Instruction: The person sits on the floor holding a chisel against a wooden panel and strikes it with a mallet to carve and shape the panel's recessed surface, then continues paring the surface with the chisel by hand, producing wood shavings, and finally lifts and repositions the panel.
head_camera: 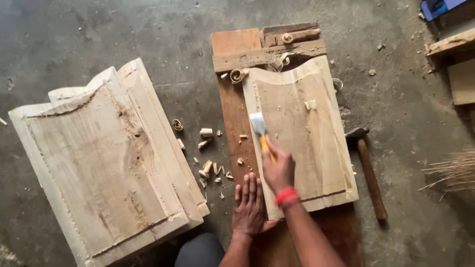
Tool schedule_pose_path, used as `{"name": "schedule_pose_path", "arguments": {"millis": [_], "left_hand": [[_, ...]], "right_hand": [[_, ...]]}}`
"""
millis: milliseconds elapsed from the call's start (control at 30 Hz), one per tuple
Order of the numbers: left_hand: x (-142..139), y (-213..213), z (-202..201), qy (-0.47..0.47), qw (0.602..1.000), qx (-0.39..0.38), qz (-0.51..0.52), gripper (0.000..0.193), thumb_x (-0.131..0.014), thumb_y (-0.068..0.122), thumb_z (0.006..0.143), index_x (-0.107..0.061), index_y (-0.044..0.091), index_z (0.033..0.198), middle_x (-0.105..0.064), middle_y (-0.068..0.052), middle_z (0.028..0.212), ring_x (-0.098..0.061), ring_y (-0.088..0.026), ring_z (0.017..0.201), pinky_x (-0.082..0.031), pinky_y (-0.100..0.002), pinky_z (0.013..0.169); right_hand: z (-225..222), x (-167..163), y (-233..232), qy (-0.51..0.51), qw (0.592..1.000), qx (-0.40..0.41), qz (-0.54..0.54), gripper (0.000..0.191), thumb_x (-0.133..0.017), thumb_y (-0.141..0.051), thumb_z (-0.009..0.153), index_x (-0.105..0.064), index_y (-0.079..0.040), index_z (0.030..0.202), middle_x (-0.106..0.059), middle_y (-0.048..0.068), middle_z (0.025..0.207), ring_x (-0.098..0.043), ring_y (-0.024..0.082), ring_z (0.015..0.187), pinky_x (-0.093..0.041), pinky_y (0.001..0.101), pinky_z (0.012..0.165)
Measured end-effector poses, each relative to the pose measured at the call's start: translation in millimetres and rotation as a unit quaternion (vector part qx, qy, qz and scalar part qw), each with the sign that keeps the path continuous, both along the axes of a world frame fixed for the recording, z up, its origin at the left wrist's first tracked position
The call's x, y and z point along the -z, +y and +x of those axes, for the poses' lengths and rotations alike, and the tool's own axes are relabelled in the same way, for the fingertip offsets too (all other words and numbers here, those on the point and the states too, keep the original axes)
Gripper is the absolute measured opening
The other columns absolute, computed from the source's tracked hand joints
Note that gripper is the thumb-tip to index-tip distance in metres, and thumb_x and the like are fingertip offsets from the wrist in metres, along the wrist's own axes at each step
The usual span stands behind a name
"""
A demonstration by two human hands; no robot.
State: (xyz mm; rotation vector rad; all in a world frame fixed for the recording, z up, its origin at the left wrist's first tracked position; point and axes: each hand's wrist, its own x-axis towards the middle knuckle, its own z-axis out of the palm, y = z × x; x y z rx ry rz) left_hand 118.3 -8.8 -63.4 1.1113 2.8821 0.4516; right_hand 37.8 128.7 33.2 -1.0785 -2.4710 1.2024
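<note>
On panel (pixel 302 133), chisel (pixel 261 134) (right hand (pixel 279 170))

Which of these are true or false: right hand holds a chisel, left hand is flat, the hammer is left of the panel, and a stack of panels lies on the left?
1. The right hand holds a chisel on the pale panel. True.
2. The left hand lies flat by the panel's near corner. True.
3. The hammer lies left of the panel. False: it lies to its right, on the floor.
4. A stack of carved panels lies on the left. True.
5. The chisel handle is red. False: it is yellow.
</note>
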Motion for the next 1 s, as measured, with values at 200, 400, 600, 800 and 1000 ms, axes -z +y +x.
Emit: {"name": "schedule_pose_path", "arguments": {"millis": [200, 400, 600, 800, 1000], "left_hand": [[4.9, -3.7, 0.7, -0.054, 0.998, 0.017, 0.019, 0.138, -0.065, 0.083, 0.062, -0.024, -0.008, 0.156, -0.018, -0.026, 0.167, -0.013, -0.038, 0.156, -0.007, -0.053, 0.124], [7.0, -2.6, 4.3, -0.066, 0.997, 0.009, 0.031, 0.139, -0.063, 0.087, 0.065, -0.023, -0.009, 0.157, -0.018, -0.026, 0.167, -0.013, -0.038, 0.157, -0.008, -0.053, 0.125], [8.7, -5.5, 2.8, -0.098, 0.995, 0.020, -0.014, 0.141, -0.067, 0.084, 0.060, -0.023, -0.007, 0.158, -0.017, -0.025, 0.168, -0.012, -0.038, 0.157, -0.008, -0.052, 0.124], [10.7, -3.3, 3.9, -0.094, 0.994, 0.014, 0.056, 0.140, -0.071, 0.083, 0.062, -0.022, -0.008, 0.157, -0.017, -0.026, 0.167, -0.011, -0.039, 0.156, -0.007, -0.054, 0.124], [9.5, -3.7, 4.0, -0.119, 0.993, 0.021, 0.013, 0.141, -0.072, 0.080, 0.058, -0.022, -0.009, 0.156, -0.016, -0.026, 0.167, -0.011, -0.039, 0.156, -0.008, -0.054, 0.124]], "right_hand": [[-1.3, 5.1, 5.9, 0.045, 0.999, -0.015, -0.015, 0.038, -0.065, -0.016, 0.091, -0.071, -0.005, 0.127, -0.073, 0.020, 0.119, -0.072, 0.026, 0.111, -0.055, 0.0342, 0.090], [5.6, 1.5, -1.8, 0.060, 0.998, -0.024, -0.012, 0.037, -0.063, -0.015, 0.095, -0.069, -0.003, 0.130, -0.072, 0.022, 0.119, -0.074, 0.022, 0.108, -0.058, 0.0327, 0.086], [-14.1, -7.6, -2.9, -0.031, 0.997, 0.029, -0.065, 0.039, -0.062, -0.019, 0.094, -0.068, -0.012, 0.132, -0.077, 0.016, 0.108, -0.074, 0.014, 0.071, -0.057, 0.0341, 0.063], [1.0, 0.8, -0.5, -0.039, 0.999, 0.020, -0.024, 0.038, -0.067, -0.017, 0.093, -0.071, -0.008, 0.129, -0.074, 0.022, 0.106, -0.078, 0.019, 0.088, -0.057, 0.0350, 0.073], [2.7, 5.4, -0.5, 0.032, 0.998, 0.008, -0.051, 0.040, -0.066, -0.015, 0.090, -0.069, -0.004, 0.128, -0.073, 0.020, 0.119, -0.073, 0.022, 0.111, -0.056, 0.0315, 0.091]]}}
